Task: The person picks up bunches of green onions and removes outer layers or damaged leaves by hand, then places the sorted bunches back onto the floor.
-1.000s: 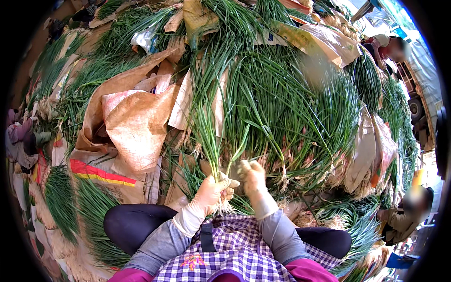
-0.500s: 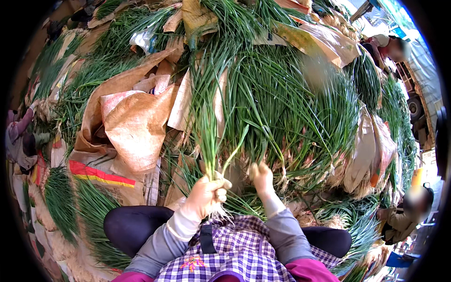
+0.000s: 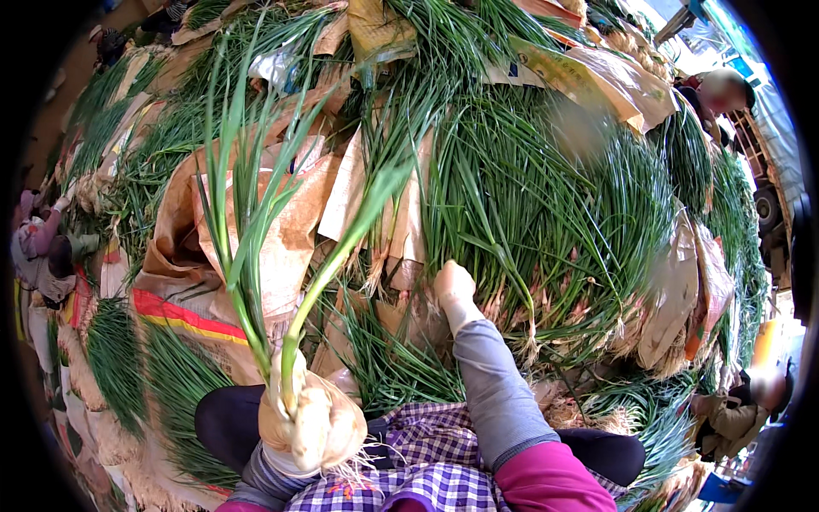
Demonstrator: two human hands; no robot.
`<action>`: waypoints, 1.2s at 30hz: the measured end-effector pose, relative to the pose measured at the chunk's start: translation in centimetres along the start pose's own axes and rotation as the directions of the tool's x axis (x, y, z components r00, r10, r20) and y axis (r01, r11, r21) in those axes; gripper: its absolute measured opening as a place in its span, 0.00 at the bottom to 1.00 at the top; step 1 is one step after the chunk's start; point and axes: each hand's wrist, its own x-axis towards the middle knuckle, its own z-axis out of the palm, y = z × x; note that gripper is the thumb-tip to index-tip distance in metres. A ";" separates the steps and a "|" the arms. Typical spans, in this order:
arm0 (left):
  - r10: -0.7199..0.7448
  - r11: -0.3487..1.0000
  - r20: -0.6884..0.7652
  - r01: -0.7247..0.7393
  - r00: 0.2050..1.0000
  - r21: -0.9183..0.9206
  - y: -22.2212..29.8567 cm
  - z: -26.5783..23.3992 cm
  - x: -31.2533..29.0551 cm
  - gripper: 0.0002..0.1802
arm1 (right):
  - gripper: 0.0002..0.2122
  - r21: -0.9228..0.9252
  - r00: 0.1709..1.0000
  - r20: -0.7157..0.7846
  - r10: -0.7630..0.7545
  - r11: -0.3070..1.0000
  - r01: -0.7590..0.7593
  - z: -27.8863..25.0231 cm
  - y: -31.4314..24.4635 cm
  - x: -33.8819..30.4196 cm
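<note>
Pointing leaf-ends forward, long axes splayed, green onions (image 3: 334,259) sit gripped in the left hand (image 3: 337,420) (right hand (image 3: 455,285): hold unclear).

Green onions (image 3: 546,188) and brown sacks (image 3: 296,247) cover the floor (image 3: 72,90).

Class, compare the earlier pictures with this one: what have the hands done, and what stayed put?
The left hand has moved left and back toward the body, carrying its green stalks. The right hand has reached forward to the big pile; its grip is hidden. The pile and brown sack lie as before.
</note>
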 end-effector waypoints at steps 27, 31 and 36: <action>-0.456 0.742 -0.826 0.654 0.332 -0.148 -14.3 -6.5 -7.6 0.05 | 0.11 0.580 0.936 -0.144 -0.323 0.738 0.344 -11.5 14.4 -24.1; -0.402 0.848 -0.768 0.520 0.499 -0.106 -12.1 -1.9 -4.6 0.09 | 0.27 0.117 0.952 0.306 -0.029 0.993 -0.007 -6.3 21.3 -18.0; -0.220 0.944 -0.553 0.318 0.804 0.088 -9.2 5.3 0.0 0.13 | 0.32 -0.152 0.734 0.653 -0.185 0.918 0.367 2.9 19.0 -20.0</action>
